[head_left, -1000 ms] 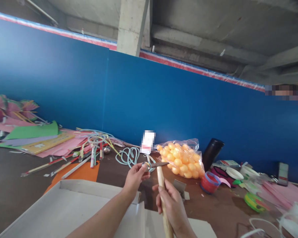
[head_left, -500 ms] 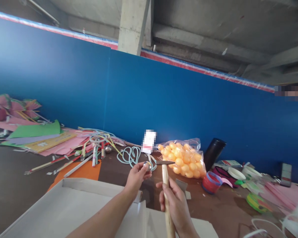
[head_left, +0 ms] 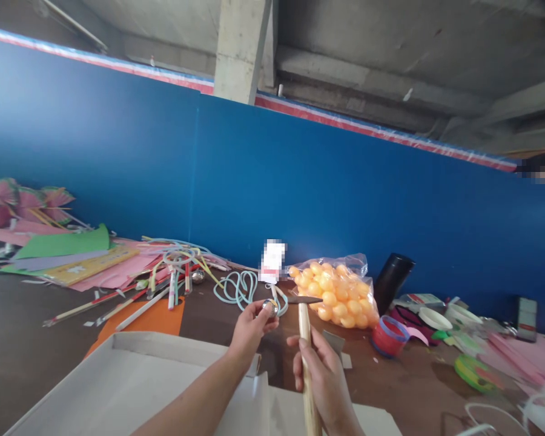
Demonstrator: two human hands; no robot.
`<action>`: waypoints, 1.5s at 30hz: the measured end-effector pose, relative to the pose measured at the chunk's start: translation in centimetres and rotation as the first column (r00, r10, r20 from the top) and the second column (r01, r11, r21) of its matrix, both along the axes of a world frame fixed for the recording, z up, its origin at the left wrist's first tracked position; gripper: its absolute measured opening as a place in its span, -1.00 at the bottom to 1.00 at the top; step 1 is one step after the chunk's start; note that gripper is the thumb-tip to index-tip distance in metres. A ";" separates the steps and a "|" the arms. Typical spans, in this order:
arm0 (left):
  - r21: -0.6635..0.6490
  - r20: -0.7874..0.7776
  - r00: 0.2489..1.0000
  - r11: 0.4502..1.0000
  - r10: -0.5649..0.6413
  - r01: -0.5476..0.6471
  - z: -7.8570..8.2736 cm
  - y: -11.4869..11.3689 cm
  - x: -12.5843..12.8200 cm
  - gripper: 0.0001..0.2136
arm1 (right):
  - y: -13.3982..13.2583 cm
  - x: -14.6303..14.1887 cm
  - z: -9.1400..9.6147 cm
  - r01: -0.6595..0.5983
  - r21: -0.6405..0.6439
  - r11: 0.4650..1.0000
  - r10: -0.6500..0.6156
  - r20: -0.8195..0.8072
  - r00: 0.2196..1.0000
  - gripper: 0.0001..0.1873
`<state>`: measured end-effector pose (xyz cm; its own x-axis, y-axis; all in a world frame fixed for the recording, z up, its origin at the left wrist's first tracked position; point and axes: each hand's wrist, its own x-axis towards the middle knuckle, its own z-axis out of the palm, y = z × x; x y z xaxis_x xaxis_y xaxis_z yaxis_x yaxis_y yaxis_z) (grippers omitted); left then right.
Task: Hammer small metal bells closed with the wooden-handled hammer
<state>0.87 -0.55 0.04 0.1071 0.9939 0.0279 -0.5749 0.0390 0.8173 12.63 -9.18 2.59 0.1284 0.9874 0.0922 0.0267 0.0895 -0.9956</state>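
My left hand (head_left: 249, 330) is raised over the brown table, its fingers pinched on a small shiny metal bell (head_left: 269, 307). My right hand (head_left: 323, 380) is wrapped round the wooden handle of a small hammer (head_left: 305, 348), held upright. The hammer's thin metal head (head_left: 305, 300) points left, close beside the bell and just to its right. Below both forearms lies an open shallow white cardboard box (head_left: 131, 381).
A clear bag of orange balls (head_left: 336, 293) lies just behind the hammer. Light blue cord loops (head_left: 236, 286), striped sticks and coloured paper sheets (head_left: 72, 257) spread to the left. A black cup (head_left: 390, 281), a red tape roll (head_left: 386, 335) and small items sit right. A blue wall (head_left: 272, 181) backs the table.
The hammer has shifted slightly right and stands a little straighter. The left hand keeps the bell in about the same place. The view has drifted a little.
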 end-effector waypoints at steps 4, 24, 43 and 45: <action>-0.005 0.035 0.998 0.999 -0.045 0.045 -0.3 0.2 0.0 -0.68 | 0.0 0.0 -0.1 -0.031 0.001 1.000 0.031 0.004 1.000 -0.60; -0.021 0.164 0.979 0.991 -0.124 0.129 0.4 -0.1 -0.3 -0.67 | -0.6 -0.5 0.5 -0.033 0.041 0.999 0.036 -0.093 0.995 -0.60; -0.018 0.138 0.990 0.999 -0.039 0.042 -0.1 0.2 0.1 -0.70 | -0.1 -0.3 -0.1 0.026 0.016 1.000 -0.026 -0.053 0.998 -0.56; -0.033 0.142 0.989 0.999 -0.031 0.036 -0.1 0.2 0.0 -0.70 | -0.1 -0.2 -0.1 0.031 0.015 0.999 -0.030 -0.043 0.999 -0.57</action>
<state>0.89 -0.34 -0.10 0.1375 0.9904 0.0102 -0.6823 0.0872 0.7258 12.39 -9.33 2.46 0.1626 0.9814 0.1017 -0.0128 0.1051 -0.9944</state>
